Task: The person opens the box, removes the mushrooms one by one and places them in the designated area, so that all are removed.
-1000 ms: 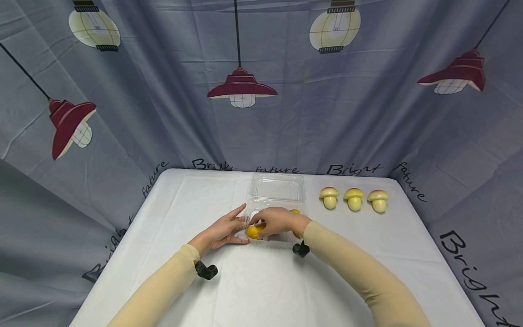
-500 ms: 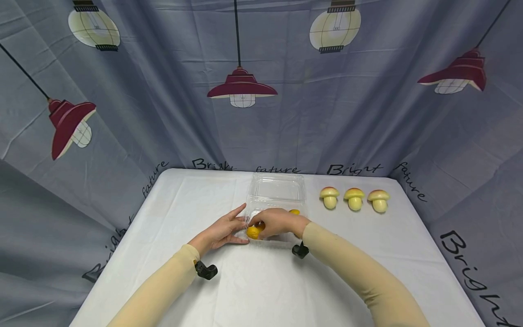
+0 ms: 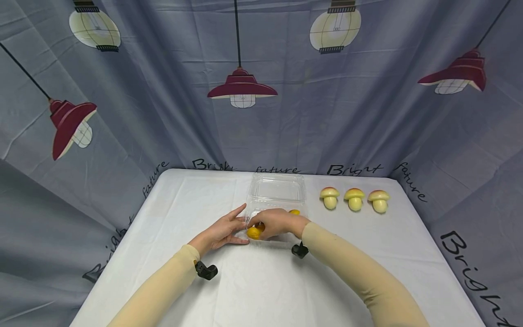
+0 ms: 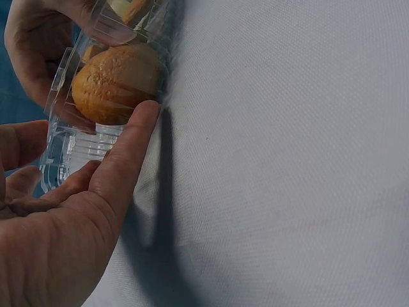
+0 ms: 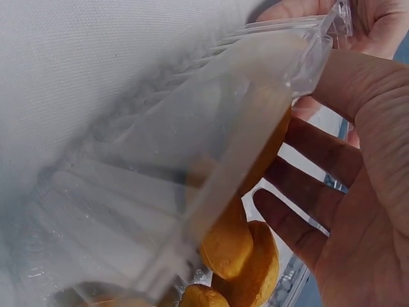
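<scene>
A clear plastic box [image 3: 278,187] stands near the far middle of the table, its lid folded back. My right hand [image 3: 275,221] reaches into the box's left part. Its thumb and fingers curl round an orange-brown mushroom [image 3: 254,233], whose rounded cap [image 4: 115,83] shows through the box wall in the left wrist view. More orange-brown mushrooms [image 5: 246,268] lie in the box in the right wrist view, partly hidden by the blurred wall. My left hand [image 3: 222,230] rests at the box's left side with fingers spread and extended; in its wrist view one fingertip touches the wall.
To the right of the box stand three pale yellow mushrooms [image 3: 354,200] in a row. White cloth covers the table [image 3: 261,286]. A grey curtain [image 3: 163,113] with printed lamps hangs behind and at both sides.
My right hand has shifted very slightly left, and its wrist now covers a bit of orange that showed below it. The left hand stays where it was.
</scene>
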Demonstrator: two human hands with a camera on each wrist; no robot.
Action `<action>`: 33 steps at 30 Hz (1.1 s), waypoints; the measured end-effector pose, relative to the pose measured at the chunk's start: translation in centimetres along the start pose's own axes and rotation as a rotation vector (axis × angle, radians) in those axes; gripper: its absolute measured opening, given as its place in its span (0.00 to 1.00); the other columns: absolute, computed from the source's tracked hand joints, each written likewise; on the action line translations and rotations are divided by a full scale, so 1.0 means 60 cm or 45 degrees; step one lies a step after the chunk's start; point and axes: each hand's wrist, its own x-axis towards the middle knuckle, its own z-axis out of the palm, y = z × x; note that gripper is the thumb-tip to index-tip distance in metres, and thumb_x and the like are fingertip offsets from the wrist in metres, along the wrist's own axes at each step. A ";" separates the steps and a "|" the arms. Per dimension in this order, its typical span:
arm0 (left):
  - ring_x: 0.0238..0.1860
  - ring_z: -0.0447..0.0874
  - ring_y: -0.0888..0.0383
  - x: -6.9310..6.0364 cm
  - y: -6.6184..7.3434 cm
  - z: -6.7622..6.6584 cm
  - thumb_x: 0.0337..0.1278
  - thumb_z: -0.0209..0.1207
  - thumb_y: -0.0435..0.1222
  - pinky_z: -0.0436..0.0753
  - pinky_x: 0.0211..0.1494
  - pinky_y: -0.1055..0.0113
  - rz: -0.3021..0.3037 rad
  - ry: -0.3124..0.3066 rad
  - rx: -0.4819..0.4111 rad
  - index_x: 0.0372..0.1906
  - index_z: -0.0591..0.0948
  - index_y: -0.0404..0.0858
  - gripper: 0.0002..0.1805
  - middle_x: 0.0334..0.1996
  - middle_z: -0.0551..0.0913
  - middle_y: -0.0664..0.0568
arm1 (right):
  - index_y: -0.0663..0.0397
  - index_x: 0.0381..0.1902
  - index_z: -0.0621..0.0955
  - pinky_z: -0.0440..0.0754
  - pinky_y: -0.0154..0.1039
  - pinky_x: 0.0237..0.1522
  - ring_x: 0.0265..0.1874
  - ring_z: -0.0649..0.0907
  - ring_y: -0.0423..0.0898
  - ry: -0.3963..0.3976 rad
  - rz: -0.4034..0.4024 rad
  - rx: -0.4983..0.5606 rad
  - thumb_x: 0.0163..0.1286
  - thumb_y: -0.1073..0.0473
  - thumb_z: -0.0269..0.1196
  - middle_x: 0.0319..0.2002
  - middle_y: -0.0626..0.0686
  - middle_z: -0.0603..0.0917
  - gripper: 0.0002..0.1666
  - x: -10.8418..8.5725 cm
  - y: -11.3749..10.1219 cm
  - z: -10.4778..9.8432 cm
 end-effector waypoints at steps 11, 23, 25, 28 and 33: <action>0.73 0.63 0.36 0.001 0.001 0.001 0.78 0.48 0.28 0.84 0.57 0.42 0.008 -0.015 0.017 0.84 0.47 0.57 0.41 0.80 0.47 0.33 | 0.28 0.56 0.81 0.81 0.37 0.36 0.42 0.80 0.35 0.013 -0.040 -0.050 0.65 0.54 0.72 0.45 0.35 0.82 0.23 -0.001 -0.001 0.000; 0.72 0.65 0.36 0.000 0.001 0.001 0.77 0.49 0.28 0.84 0.56 0.42 -0.003 -0.010 0.030 0.84 0.47 0.57 0.42 0.80 0.46 0.34 | 0.26 0.55 0.81 0.81 0.37 0.39 0.44 0.80 0.35 0.038 -0.071 -0.064 0.66 0.53 0.72 0.47 0.34 0.82 0.22 -0.004 0.002 0.004; 0.72 0.65 0.36 0.000 0.001 0.001 0.77 0.49 0.28 0.84 0.56 0.42 0.000 -0.014 0.035 0.84 0.46 0.57 0.41 0.80 0.46 0.33 | 0.27 0.56 0.81 0.81 0.38 0.41 0.45 0.80 0.35 0.043 -0.067 -0.041 0.65 0.52 0.72 0.48 0.35 0.82 0.22 -0.005 0.001 0.002; 0.72 0.64 0.35 0.000 0.001 0.001 0.78 0.49 0.28 0.84 0.57 0.42 0.004 -0.016 0.036 0.84 0.46 0.56 0.41 0.80 0.45 0.33 | 0.29 0.57 0.81 0.81 0.38 0.44 0.47 0.80 0.36 0.060 -0.073 0.008 0.64 0.55 0.73 0.50 0.36 0.82 0.25 -0.008 0.001 -0.001; 0.72 0.63 0.35 0.000 0.001 0.001 0.77 0.49 0.28 0.83 0.57 0.41 0.004 -0.019 0.028 0.84 0.47 0.57 0.41 0.80 0.45 0.33 | 0.32 0.59 0.80 0.80 0.40 0.50 0.48 0.80 0.37 0.094 -0.093 0.057 0.63 0.59 0.73 0.52 0.37 0.82 0.28 -0.014 0.002 -0.009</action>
